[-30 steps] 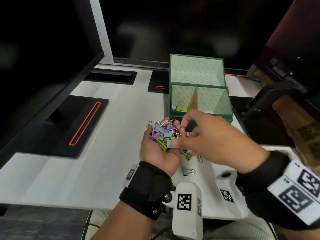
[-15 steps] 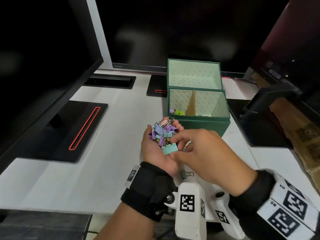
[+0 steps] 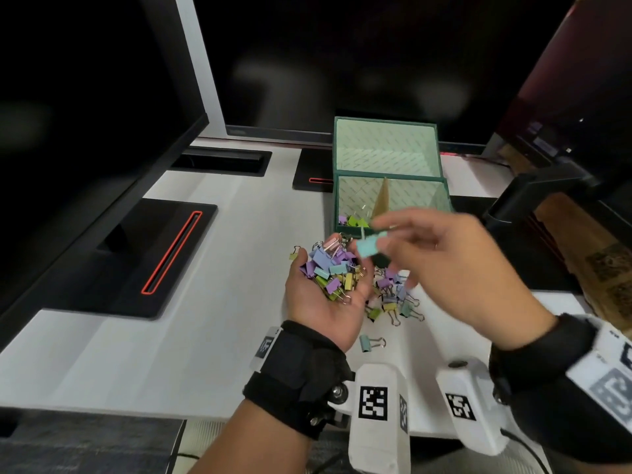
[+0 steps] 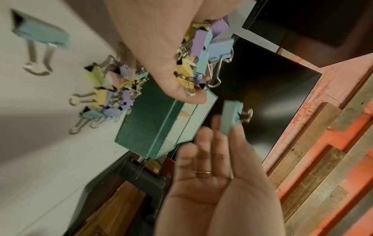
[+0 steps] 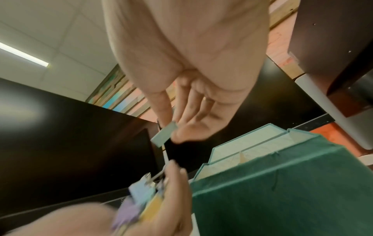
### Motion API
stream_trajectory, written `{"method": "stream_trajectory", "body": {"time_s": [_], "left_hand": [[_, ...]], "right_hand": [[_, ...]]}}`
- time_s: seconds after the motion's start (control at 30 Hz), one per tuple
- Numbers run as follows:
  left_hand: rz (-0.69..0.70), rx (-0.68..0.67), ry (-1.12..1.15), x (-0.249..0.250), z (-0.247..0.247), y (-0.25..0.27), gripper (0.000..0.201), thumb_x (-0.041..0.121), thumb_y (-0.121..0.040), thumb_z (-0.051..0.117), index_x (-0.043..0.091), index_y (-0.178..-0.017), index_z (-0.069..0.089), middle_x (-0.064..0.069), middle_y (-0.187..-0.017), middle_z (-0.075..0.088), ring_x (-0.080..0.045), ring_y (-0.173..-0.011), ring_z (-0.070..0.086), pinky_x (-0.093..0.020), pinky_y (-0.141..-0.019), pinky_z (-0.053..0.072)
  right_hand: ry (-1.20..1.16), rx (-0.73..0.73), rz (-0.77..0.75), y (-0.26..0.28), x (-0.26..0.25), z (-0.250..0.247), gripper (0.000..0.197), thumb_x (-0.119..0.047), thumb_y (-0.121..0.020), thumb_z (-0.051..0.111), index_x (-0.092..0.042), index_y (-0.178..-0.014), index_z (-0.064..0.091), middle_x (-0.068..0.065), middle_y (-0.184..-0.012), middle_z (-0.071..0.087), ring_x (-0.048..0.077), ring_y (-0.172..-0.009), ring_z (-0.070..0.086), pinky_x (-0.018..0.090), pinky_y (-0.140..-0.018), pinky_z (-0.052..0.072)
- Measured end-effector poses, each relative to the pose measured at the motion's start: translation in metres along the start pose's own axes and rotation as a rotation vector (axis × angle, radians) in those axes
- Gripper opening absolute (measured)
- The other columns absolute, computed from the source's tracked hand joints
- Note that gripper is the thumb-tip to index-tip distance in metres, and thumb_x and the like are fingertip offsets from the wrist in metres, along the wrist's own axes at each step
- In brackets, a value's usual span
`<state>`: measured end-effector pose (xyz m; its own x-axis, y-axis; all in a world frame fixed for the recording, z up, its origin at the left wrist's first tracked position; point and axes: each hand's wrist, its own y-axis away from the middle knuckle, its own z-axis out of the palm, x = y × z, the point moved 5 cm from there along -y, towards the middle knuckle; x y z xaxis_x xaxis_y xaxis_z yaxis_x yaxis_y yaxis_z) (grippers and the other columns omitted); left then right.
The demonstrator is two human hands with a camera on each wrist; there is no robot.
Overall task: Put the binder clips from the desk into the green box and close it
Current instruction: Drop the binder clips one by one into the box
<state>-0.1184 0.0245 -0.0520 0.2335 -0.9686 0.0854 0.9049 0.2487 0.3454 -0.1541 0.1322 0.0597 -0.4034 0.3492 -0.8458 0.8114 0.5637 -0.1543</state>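
- Teal clip (image 3: pixel 367 247), a single binder clip blurred by motion, sits pinched between the thumb and forefinger of the right hand (image 3: pixel 455 268), at the centre of the head view just in front of the green box (image 3: pixel 393 230); the other fingers (image 4: pixel 203 143) of that hand spread loosely apart.
- Left hand (image 3: pixel 325 302) lies palm up, left of centre in the head view, fingers cupped round a heap of pastel clips (image 3: pixel 333 271) (purple, blue, yellow and green ones, with wire handles sticking out).
- More loose clips (image 3: pixel 393 299) lie on the white surface (image 3: pixel 171 336) just right of the left palm and under the right hand; one blue-green clip (image 3: pixel 371 343) lies apart from them, lower in the frame, near the left wrist.
- Green box stands open at upper centre of the head view, its lid (image 3: pixel 386 148) tipped up behind it; a tan divider (image 3: pixel 381 200) stands inside, and a few clips (image 3: pixel 352 221) already lie in the lower left corner of the box.
- Dark monitors fill the upper left and upper right of the head view, and a black stand base with a red line (image 3: pixel 171 254) rests on the surface at left.
- Both wrists carry black straps with white marker blocks (image 3: pixel 374 401).
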Motion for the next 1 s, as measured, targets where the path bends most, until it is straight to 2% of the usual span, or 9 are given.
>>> {"method": "stream_trajectory", "body": {"time_s": [0.07,0.2,0.33,0.43,0.53,0.67,0.77,0.83,1.0], "left_hand": [[-0.03,-0.004,0.057,-0.005,-0.003,0.003,0.056,0.039,-0.1,0.044,-0.005,-0.086,0.075,-0.02,-0.086,0.071,-0.03,-0.082,0.066,-0.039,-0.077,0.056],[-0.075,0.018,0.042,-0.014,-0.008,0.009,0.058,0.039,-0.099,0.046,-0.006,-0.079,0.077,-0.021,-0.086,0.071,-0.03,-0.086,0.064,-0.039,-0.07,0.06],[-0.075,0.003,0.027,-0.01,-0.009,0.01,0.057,0.04,-0.098,0.048,-0.005,-0.078,0.077,-0.02,-0.084,0.071,-0.03,-0.083,0.065,-0.038,-0.068,0.061],[-0.056,-0.013,0.005,-0.004,-0.009,0.006,0.053,0.041,-0.098,0.047,-0.003,-0.086,0.076,-0.018,-0.086,0.071,-0.029,-0.076,0.068,-0.037,-0.071,0.061],[-0.028,-0.023,-0.069,-0.003,-0.007,0.007,0.048,0.042,-0.1,0.042,0.003,-0.104,0.07,-0.018,-0.1,0.072,-0.029,-0.085,0.07,-0.04,-0.083,0.058],[-0.044,-0.038,-0.103,-0.007,-0.001,0.009,0.053,0.043,-0.1,0.04,0.002,-0.125,0.062,-0.021,-0.128,0.063,-0.033,-0.117,0.06,-0.047,-0.107,0.042],[-0.034,-0.05,-0.091,-0.005,0.004,0.005,0.05,0.041,-0.099,0.043,0.003,-0.123,0.062,-0.019,-0.121,0.066,-0.03,-0.101,0.064,-0.041,-0.091,0.054],[-0.03,-0.058,-0.085,-0.003,0.006,0.003,0.042,0.037,-0.1,0.044,0.004,-0.105,0.069,-0.016,-0.103,0.069,-0.027,-0.087,0.067,-0.037,-0.08,0.058],[-0.059,-0.076,-0.028,-0.005,0.004,0.001,0.049,0.036,-0.098,0.046,-0.001,-0.084,0.075,-0.016,-0.084,0.07,-0.027,-0.072,0.067,-0.036,-0.073,0.059]], "right_hand": [[-0.041,0.146,-0.024,-0.016,-0.005,-0.014,0.015,-0.018,-0.088,0.069,-0.03,-0.096,0.065,-0.001,-0.081,0.074,0.012,-0.061,0.066,0.03,-0.055,0.055],[0.086,0.373,-0.095,-0.056,-0.013,-0.027,0.014,-0.028,-0.086,0.07,-0.032,-0.079,0.059,-0.008,-0.075,0.068,0.007,-0.067,0.063,0.03,-0.066,0.053],[0.307,0.209,-0.038,-0.068,-0.007,-0.011,0.009,-0.027,-0.09,0.064,-0.031,-0.083,0.069,-0.018,-0.082,0.059,-0.005,-0.062,0.054,0.01,-0.053,0.037],[0.286,0.003,-0.1,-0.05,-0.01,0.009,0.007,-0.03,-0.091,0.065,-0.033,-0.088,0.071,-0.02,-0.089,0.067,0.0,-0.087,0.062,0.017,-0.073,0.045],[0.352,-0.238,-0.052,-0.033,-0.003,0.027,0.01,-0.036,-0.086,0.071,-0.035,-0.095,0.074,-0.019,-0.086,0.071,-0.005,-0.083,0.064,0.014,-0.074,0.048],[0.364,-0.157,-0.048,-0.025,0.005,0.022,0.01,-0.029,-0.084,0.073,-0.036,-0.091,0.077,-0.01,-0.081,0.074,0.005,-0.078,0.067,0.028,-0.079,0.056],[0.292,-0.104,-0.068,-0.021,0.0,0.015,0.01,-0.028,-0.083,0.075,-0.037,-0.087,0.077,-0.014,-0.087,0.074,0.002,-0.085,0.068,0.032,-0.082,0.058],[0.222,-0.095,-0.077,-0.02,-0.005,0.01,0.008,-0.027,-0.083,0.075,-0.034,-0.087,0.077,-0.015,-0.087,0.075,0.002,-0.087,0.069,0.033,-0.083,0.058],[-0.054,-0.037,-0.075,-0.016,-0.009,0.0,0.013,-0.013,-0.086,0.071,-0.023,-0.092,0.075,-0.007,-0.08,0.076,0.001,-0.075,0.07,0.024,-0.074,0.059]]}}
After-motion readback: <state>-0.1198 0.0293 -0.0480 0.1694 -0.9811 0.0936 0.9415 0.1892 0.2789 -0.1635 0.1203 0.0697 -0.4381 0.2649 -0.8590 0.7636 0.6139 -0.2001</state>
